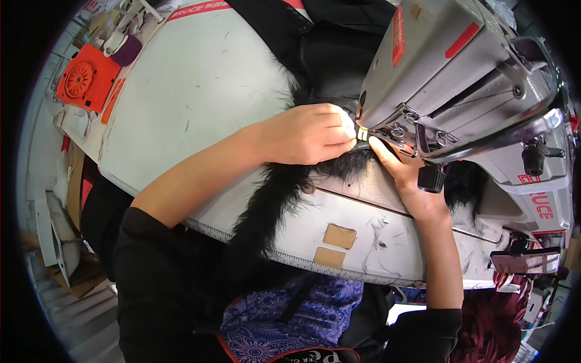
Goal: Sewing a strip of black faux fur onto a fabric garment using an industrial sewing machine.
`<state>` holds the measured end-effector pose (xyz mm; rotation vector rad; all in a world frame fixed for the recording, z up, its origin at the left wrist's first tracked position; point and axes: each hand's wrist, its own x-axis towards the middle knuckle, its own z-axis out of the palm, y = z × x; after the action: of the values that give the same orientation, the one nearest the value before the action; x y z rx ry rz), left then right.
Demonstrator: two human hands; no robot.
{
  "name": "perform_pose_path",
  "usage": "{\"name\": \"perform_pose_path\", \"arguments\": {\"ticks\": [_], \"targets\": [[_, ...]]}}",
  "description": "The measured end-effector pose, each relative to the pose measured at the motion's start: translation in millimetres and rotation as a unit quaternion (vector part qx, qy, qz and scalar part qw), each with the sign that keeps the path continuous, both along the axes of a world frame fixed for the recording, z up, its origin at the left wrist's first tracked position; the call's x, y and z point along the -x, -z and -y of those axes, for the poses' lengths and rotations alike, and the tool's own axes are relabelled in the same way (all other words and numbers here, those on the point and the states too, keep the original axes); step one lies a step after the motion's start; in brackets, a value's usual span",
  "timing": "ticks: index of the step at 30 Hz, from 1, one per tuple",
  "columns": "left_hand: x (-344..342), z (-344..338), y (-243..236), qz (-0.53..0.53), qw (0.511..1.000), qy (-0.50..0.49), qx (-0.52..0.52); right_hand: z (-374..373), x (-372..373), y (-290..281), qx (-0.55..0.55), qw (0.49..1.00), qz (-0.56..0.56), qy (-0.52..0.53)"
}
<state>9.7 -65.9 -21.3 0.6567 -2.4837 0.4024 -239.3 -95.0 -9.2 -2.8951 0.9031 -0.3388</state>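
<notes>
A black garment piece with long fur trim [260, 212] lies under the head of a grey sewing machine [423, 66]. My left hand [311, 134] is closed, its fingertips pinching the black material just left of the lit needle area. From the near right, my right hand [402, 172] reaches in beside the presser foot. Its thumb is stretched out and rests at the edge of the material; the other fingers are mostly hidden behind machine parts. Smooth black fabric [339, 54] extends away behind my left hand. The stitching point itself is largely covered by both hands.
The white sewing table [200, 78] has a measuring strip along its near edge. At the far left are an orange box-like device with a round grille [78, 78] and a purple roll [126, 50]. A metal bar [496, 136] and black knob [431, 179] overhang my right hand.
</notes>
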Motion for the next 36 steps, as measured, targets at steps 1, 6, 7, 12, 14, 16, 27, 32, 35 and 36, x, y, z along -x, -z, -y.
{"name": "perform_pose_path", "arguments": {"ticks": [1, 6, 7, 12, 14, 16, 27, 32, 35, 36], "targets": [[-0.4, 1.5, 0.4, -0.032, 0.998, 0.04, -0.048, 0.8, 1.9, 2.7, 0.0, 1.0, 0.001, -0.001], [-7.8, 1.2, -1.4, -0.035, 0.989, 0.031, -0.144, 6.5, 7.9, 9.7, -0.054, 0.998, -0.031, 0.003], [-7.7, 1.0, -2.0, -0.035, 0.987, 0.031, -0.152, 5.8, 7.6, 8.2, -0.054, 0.998, -0.032, 0.003], [-6.1, 0.5, -5.6, -0.018, 0.982, 0.015, -0.187, 0.8, -1.6, 0.3, -0.115, 0.992, 0.023, 0.043], [-6.1, -0.6, -5.7, -0.02, 0.984, 0.013, -0.177, -1.4, -4.2, -3.4, -0.106, 0.993, 0.034, 0.036], [-4.1, -0.7, -8.1, 0.003, 0.984, -0.008, -0.177, -3.0, -5.7, -5.2, -0.094, 0.994, 0.043, 0.031], [-4.4, 3.0, -2.3, -0.004, 0.99, 0.026, -0.136, -1.3, -2.9, 1.6, -0.027, 0.999, 0.029, 0.01], [-5.5, 2.8, -1.6, 0.001, 0.987, 0.021, -0.161, -2.6, -6.5, -4.1, 0.011, 1.0, -0.018, -0.005], [-5.2, 2.2, -4.0, -0.001, 0.986, 0.014, -0.166, -2.4, -6.1, -3.9, 0.045, 0.998, -0.029, -0.019], [-4.9, 2.6, -5.1, 0.007, 0.985, 0.015, -0.169, -2.3, -6.3, -3.9, 0.049, 0.998, -0.031, -0.017]]}}
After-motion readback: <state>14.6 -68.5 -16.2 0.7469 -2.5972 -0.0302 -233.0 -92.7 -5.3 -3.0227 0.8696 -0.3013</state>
